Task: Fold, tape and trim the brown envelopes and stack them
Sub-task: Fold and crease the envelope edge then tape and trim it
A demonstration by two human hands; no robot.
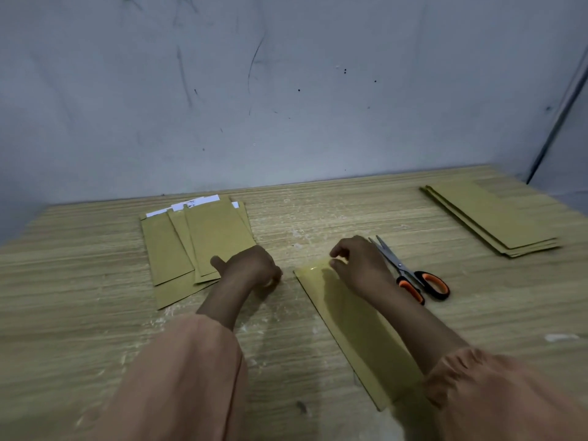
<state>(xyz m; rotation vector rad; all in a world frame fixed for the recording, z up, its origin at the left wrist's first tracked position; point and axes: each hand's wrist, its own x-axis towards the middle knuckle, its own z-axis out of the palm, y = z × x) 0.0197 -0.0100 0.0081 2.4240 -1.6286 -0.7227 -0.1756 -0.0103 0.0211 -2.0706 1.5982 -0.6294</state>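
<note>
Right hand (pixel 359 265): your fingers curl down onto the far end of the envelope (pixel 356 326), where a glossy tape strip (pixel 313 268) shows; whether you pinch or only press it, cannot tell.
Left hand (pixel 254 265): fist-like, thumb out, resting on the tabletop (pixel 79 297) just left of the envelope's far corner; something pale may sit under the knuckles, too blurred to tell.
Envelope: long axis runs from your right sleeve diagonally up-left toward the table's middle; right hand is on it, left is apart.
Scissors (pixel 410 272): just right of your right hand, blades pointing to the far edge.
Unfinished pile (pixel 197 243): fanned, far-left.
Finished stack (pixel 493 218): far-right corner.
Judgement: taping step; trimming likely next.
</note>
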